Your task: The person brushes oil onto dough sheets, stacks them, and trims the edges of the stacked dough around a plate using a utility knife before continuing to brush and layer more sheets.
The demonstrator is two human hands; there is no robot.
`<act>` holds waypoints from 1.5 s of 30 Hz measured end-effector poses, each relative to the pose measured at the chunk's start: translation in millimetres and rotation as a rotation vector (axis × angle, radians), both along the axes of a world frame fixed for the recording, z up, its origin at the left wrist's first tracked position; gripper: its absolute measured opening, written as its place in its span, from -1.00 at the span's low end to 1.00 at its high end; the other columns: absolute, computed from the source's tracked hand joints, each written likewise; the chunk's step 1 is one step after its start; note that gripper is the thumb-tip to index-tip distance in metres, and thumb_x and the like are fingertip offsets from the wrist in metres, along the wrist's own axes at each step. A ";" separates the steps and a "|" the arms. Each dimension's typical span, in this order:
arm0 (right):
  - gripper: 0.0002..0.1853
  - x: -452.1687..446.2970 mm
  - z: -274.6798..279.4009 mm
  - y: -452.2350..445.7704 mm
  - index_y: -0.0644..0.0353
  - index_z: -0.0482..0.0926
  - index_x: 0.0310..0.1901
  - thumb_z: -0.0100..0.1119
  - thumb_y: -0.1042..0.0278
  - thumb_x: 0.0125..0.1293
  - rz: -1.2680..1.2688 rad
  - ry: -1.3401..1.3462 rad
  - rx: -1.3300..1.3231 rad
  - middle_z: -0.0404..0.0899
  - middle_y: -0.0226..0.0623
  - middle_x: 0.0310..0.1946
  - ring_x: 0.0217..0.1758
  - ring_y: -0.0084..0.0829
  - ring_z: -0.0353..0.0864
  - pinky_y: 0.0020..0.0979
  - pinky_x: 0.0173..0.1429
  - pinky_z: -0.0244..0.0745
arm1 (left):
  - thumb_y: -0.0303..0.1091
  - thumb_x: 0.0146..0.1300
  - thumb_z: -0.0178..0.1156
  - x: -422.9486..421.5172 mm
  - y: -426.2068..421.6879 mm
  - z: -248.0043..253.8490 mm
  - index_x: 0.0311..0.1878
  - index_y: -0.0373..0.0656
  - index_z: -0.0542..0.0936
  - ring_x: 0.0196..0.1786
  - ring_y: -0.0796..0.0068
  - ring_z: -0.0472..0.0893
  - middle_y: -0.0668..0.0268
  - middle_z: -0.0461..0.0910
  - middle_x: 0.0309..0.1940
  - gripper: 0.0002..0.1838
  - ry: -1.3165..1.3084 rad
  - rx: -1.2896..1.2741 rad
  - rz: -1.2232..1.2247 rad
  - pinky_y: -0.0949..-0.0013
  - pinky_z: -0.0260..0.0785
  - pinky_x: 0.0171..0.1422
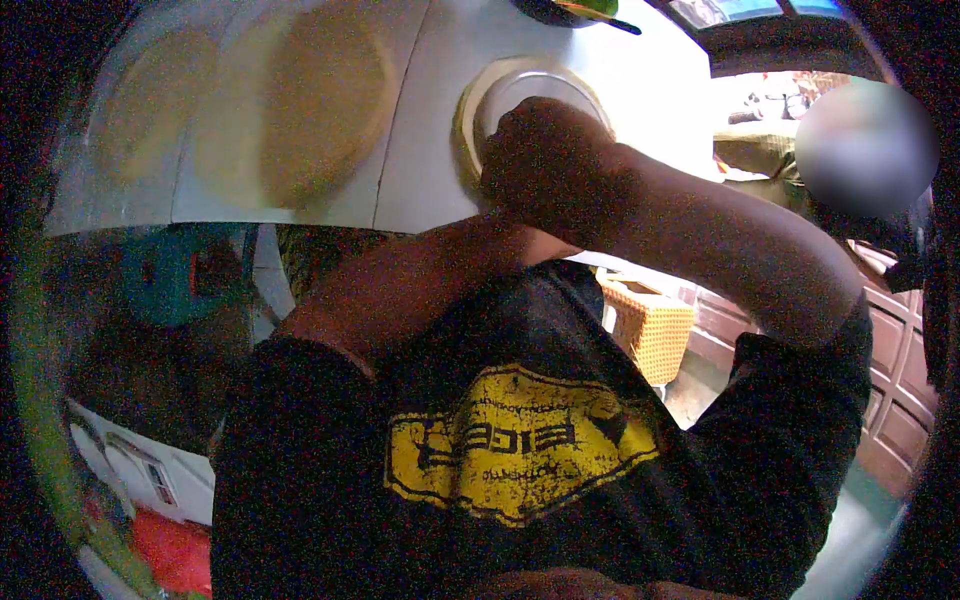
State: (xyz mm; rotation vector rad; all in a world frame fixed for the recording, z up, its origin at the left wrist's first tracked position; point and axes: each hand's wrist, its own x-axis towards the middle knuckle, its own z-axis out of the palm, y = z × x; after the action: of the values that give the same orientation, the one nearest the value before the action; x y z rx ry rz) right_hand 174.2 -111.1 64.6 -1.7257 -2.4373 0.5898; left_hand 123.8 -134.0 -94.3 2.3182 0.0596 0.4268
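On the white tabletop (pixel 420 120) stands a round, pale dish or container (pixel 466 120) with a light rim. Over it is my right hand (pixel 555 150), dark in shadow, its fingers curled closed. Whatever it grips, if anything, is hidden beneath it. My left forearm (pixel 430 275) comes in from the left and meets the right wrist. The left hand lies under or behind the right one, so its fingers do not show. Left of the dish, large thin beige rounds (pixel 330 110) appear on the tabletop; what they are I cannot tell.
A dark object with green and yellow (pixel 575 10) sits at the table's far edge. Another person, head blurred (pixel 868 148), is at the right. A woven box (pixel 650 320) stands below the table, near brown panelling (pixel 890 370). Something red (pixel 170 550) lies lower left.
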 end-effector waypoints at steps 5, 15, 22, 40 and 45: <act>-0.82 -21.6 35.3 18.1 0.22 0.71 -0.39 0.25 0.28 0.13 0.346 -0.408 -0.051 0.69 -0.16 -0.42 -0.32 -0.23 0.69 -0.21 -0.25 0.52 | -0.02 0.02 0.32 -1.3 11.5 10.6 0.04 -0.19 0.56 -0.08 0.04 0.65 0.02 0.63 -0.14 -0.43 0.029 -0.116 -0.082 -0.07 0.47 -0.03; -0.74 8.5 15.2 81.0 0.24 0.70 -0.36 0.24 0.18 0.16 0.443 -0.512 -0.023 0.69 -0.13 -0.39 -0.29 -0.21 0.68 -0.19 -0.18 0.52 | 0.23 0.00 0.28 20.4 20.2 78.5 0.05 -0.23 0.58 0.12 0.12 0.50 0.08 0.54 0.03 -0.27 0.499 0.238 -0.183 -0.13 0.33 0.17; -0.69 33.4 -3.9 120.3 0.25 0.69 -0.35 0.23 0.12 0.18 0.558 -0.562 -0.194 0.68 -0.12 -0.37 -0.27 -0.19 0.67 -0.17 -0.12 0.52 | 0.29 -0.03 0.26 12.5 14.5 95.6 0.03 -0.26 0.63 0.18 0.14 0.34 0.08 0.45 0.06 -0.22 0.318 0.571 -0.068 -0.11 0.19 0.29; -0.48 116.3 -3.6 132.0 0.30 0.67 -0.28 0.17 -0.14 0.27 0.299 -0.669 -0.723 0.67 -0.05 -0.30 -0.21 -0.16 0.63 -0.16 0.05 0.49 | 0.24 -0.04 0.27 4.2 -19.3 69.1 -0.05 -0.24 0.65 0.11 0.21 0.37 0.15 0.47 -0.07 -0.30 0.337 0.445 -0.117 -0.08 0.24 0.27; -0.55 104.6 -6.2 97.7 0.24 0.64 -0.28 -0.01 -0.03 0.42 0.612 -0.649 -0.279 0.65 -0.06 -0.27 -0.19 -0.19 0.65 -0.19 0.00 0.52 | 0.24 0.00 0.25 -11.9 -2.8 61.3 -0.01 -0.20 0.64 0.12 0.28 0.37 0.23 0.48 -0.06 -0.31 0.160 0.360 -0.046 -0.20 0.15 0.36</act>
State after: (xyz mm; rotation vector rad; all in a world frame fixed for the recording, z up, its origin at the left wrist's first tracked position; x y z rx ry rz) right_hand 278.8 -13.4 58.4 -1.3738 -3.5490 0.4794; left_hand 112.0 -136.9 -32.9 2.6999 0.0069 0.2420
